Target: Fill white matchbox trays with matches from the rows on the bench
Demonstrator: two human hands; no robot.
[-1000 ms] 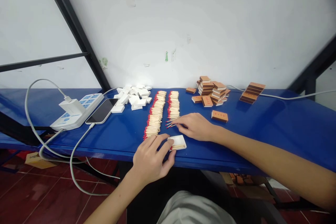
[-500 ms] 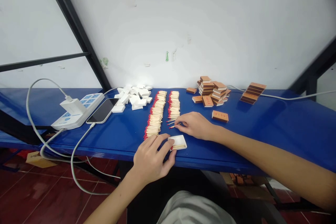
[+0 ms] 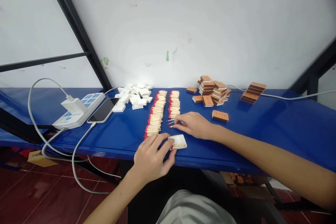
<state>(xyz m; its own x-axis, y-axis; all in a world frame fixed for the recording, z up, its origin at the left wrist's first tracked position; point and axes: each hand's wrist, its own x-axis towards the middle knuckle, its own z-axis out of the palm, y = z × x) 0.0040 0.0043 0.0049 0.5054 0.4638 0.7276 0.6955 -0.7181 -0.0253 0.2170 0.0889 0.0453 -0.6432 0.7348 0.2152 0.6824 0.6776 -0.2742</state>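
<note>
My left hand (image 3: 155, 154) grips the left end of a small white matchbox tray (image 3: 181, 138) at the table's front edge. A few red-tipped matches (image 3: 179, 146) lie along the near side inside that tray. Just behind it, my right hand (image 3: 194, 124) is closed, thumb and forefinger pinching a match (image 3: 172, 126) at the near end of the shorter row of matches (image 3: 174, 105). A longer row of matches (image 3: 155, 115) runs to its left, red heads facing left.
White empty trays (image 3: 133, 96) are heaped at the back left, beside a phone (image 3: 103, 110) and a power strip (image 3: 78, 112) with cables. Brown matchboxes (image 3: 214, 91) are piled at the back right, one matchbox (image 3: 220, 116) apart in front. A flattened sleeve sheet (image 3: 253, 92) stands farther right.
Very little differs. My right fingers have shifted slightly at the near matches, while my left hand and the tray stay in place.
</note>
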